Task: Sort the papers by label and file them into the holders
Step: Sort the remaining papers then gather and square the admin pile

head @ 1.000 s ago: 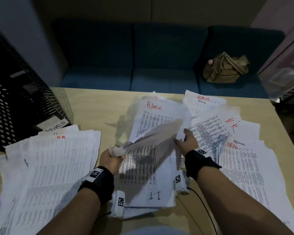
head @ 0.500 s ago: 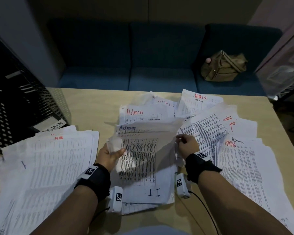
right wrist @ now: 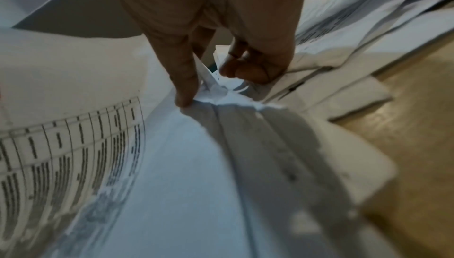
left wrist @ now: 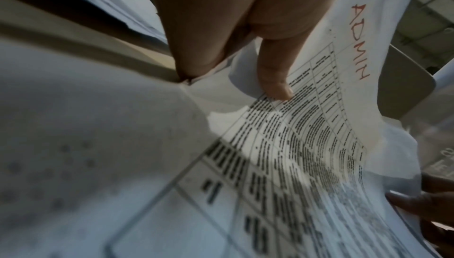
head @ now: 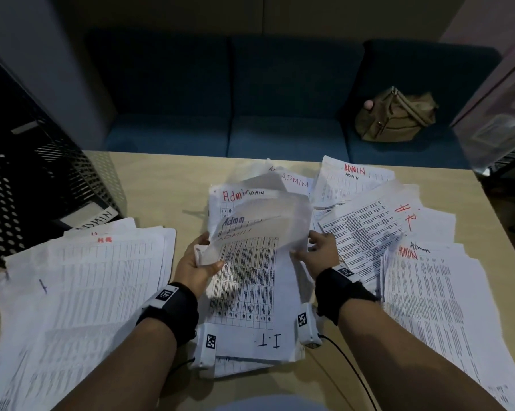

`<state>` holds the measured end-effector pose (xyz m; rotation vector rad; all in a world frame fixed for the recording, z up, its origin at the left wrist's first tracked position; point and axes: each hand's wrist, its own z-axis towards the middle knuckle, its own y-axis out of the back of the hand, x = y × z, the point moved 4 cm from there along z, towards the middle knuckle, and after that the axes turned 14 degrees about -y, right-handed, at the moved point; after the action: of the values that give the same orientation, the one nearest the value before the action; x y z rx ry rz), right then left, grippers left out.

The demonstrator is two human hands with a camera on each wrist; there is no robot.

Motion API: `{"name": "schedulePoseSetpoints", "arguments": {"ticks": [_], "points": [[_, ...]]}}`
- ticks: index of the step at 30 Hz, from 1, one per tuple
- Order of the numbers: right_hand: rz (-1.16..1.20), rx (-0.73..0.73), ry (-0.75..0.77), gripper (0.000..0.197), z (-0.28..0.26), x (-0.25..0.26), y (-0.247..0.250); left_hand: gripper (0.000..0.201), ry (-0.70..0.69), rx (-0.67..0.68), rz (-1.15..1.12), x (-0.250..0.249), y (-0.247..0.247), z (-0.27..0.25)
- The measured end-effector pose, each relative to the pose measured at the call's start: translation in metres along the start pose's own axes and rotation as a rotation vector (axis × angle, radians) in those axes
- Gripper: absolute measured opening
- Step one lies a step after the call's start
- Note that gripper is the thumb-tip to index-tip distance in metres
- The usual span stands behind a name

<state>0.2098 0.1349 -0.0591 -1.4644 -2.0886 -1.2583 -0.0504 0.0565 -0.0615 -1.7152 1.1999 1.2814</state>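
Landmark: the centre stack (head: 252, 307), the pile nearest the body with "I.T." written on its near margin.

Left hand (head: 197, 264) sits on the stack's left edge, thumb over and fingers under a lifted sheet (head: 259, 229); the left wrist view shows the thumb pressing the printed face of a page marked ADMIN. Right hand (head: 321, 250) is on the stack's right edge, pinching that sheet's right-hand corner between thumb and fingertips. Both are grasping paper, neither is free.

The sheet arches up off the stack, long axis running away from the body, "Admin" heading at the far end. More Admin pages (head: 238, 200) lie just beyond the stack.

Black mesh holder (head: 28, 185) tagged ADMIN stands beyond and left of the stack, behind the left pile (head: 81, 292). So the filing target lies left of the grip; left hand is nearer, my guess is it carries. Right pile (head: 428, 292) with the H.R sheet (head: 378, 223) is right of the stack.
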Motion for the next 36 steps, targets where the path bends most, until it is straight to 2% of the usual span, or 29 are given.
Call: {"name": "schedulePoseSetpoints", "arguments": {"ticks": [2, 5, 8, 12, 18, 22, 24, 26, 29, 33, 36], "points": [[-0.071, -0.033, 0.025, 0.042, -0.003, -0.001, 0.001, 0.073, 0.015, -0.004, -0.022, 0.002, 0.001, 0.001], [-0.211, -0.06, 0.1, 0.022, -0.009, -0.002, -0.005, 0.063, 0.039, -0.001, -0.013, 0.004, 0.001, 0.0], [-0.156, -0.098, 0.114, 0.018, -0.009, -0.002, -0.004, 0.043, 0.071, -0.011, 0.022, 0.002, -0.001, -0.003], [-0.129, -0.025, 0.036, 0.013, -0.013, 0.002, 0.0, 0.039, 0.08, -0.013, 0.01, 0.001, -0.002, -0.004], [0.129, 0.139, 0.063, 0.031, -0.014, -0.009, 0.001, 0.041, 0.066, 0.015, 0.007, -0.002, -0.002, 0.001], [0.228, 0.17, 0.076, 0.025, -0.017, -0.012, 0.004, 0.043, 0.03, 0.006, -0.006, -0.011, -0.003, 0.002], [0.236, 0.145, 0.114, 0.033, -0.021, -0.012, 0.008, 0.041, 0.014, 0.008, -0.028, -0.014, -0.003, 0.002], [0.276, 0.183, 0.068, 0.037, -0.02, -0.014, 0.007, 0.035, -0.014, 0.018, -0.036, -0.019, -0.005, 0.001], [0.155, 0.094, 0.067, 0.011, -0.028, -0.008, 0.013, 0.036, -0.059, 0.022, -0.038, -0.023, -0.007, -0.002], [0.034, 0.039, -0.04, 0.037, -0.023, -0.011, 0.016, 0.045, -0.11, 0.02, -0.013, -0.019, -0.001, -0.005], [0.101, 0.042, -0.189, 0.032, -0.013, -0.02, 0.014, 0.06, -0.129, 0.045, -0.036, -0.016, 0.001, -0.009]]}}
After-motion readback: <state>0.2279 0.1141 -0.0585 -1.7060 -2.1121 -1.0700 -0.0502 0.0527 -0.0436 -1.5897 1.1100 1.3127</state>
